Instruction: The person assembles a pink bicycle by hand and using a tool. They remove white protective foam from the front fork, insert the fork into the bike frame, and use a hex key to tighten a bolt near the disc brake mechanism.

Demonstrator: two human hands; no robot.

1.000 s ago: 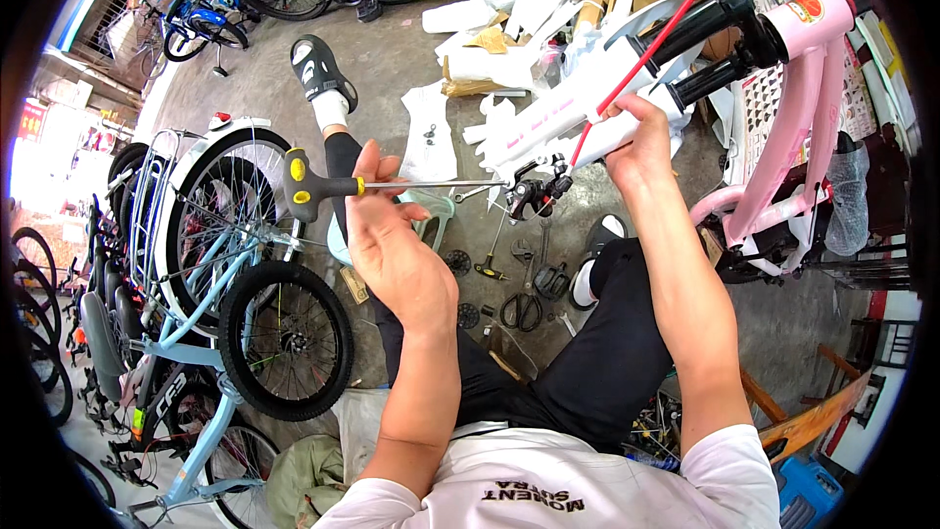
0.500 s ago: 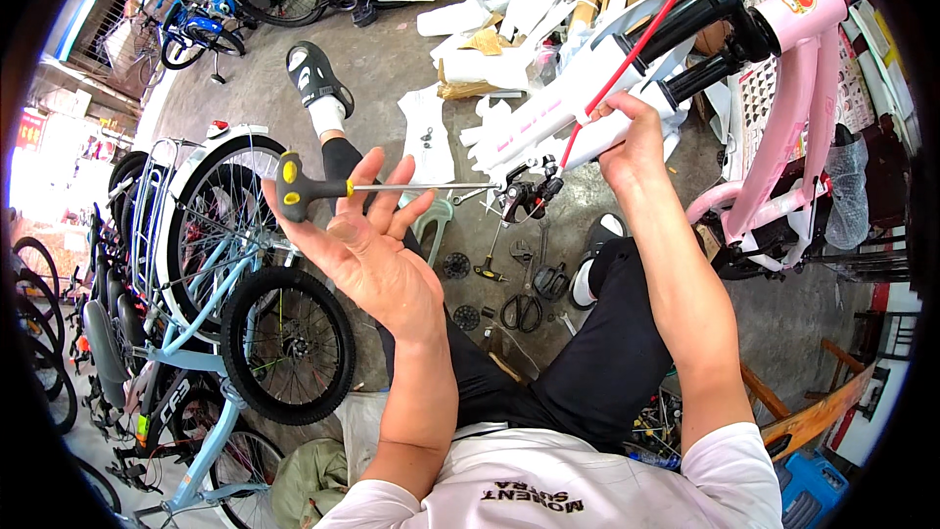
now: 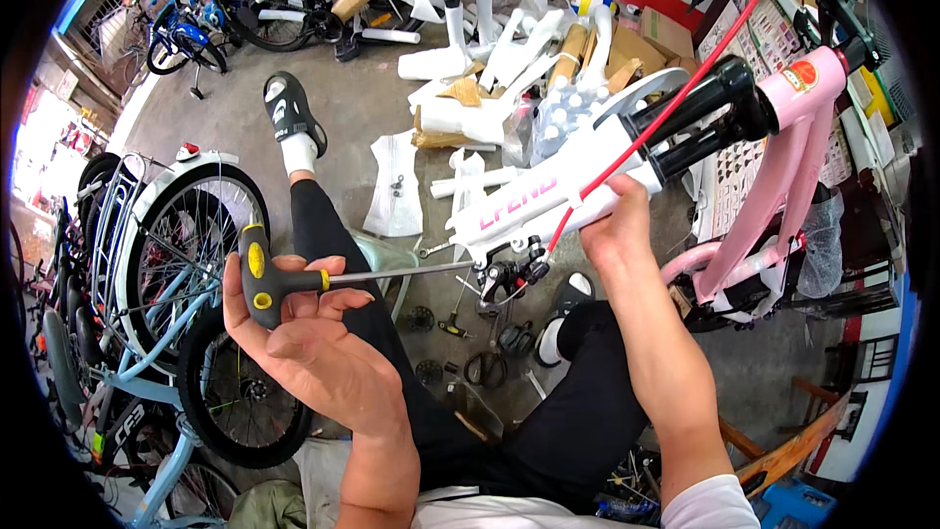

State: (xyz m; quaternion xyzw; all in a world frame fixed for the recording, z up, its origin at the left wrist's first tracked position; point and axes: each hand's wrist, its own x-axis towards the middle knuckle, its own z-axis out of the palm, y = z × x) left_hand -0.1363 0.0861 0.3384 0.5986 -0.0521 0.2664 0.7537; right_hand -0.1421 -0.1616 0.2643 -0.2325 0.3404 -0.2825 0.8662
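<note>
My left hand is curled, palm up, around the grey and yellow handle of a T-handle wrench. Its long shaft reaches right to a black disc brake caliper at the end of a white bicycle fork. How the tip sits in the bolt is too small to tell. My right hand grips the near fork leg, its fingers partly hidden beneath. A red brake cable runs from the caliper up along the fork. The fork joins a pink bicycle frame on the right.
Loose tools and black pedals lie on the floor between my legs. A light-blue bicycle and other bikes crowd the left. Wrapped white parts and cardboard are piled ahead. A blue toolbox sits at lower right.
My left fingers, spread before, now curl closer around the wrench handle. The view has shifted; the handle appears lower and further left. My right hand still holds the fork.
</note>
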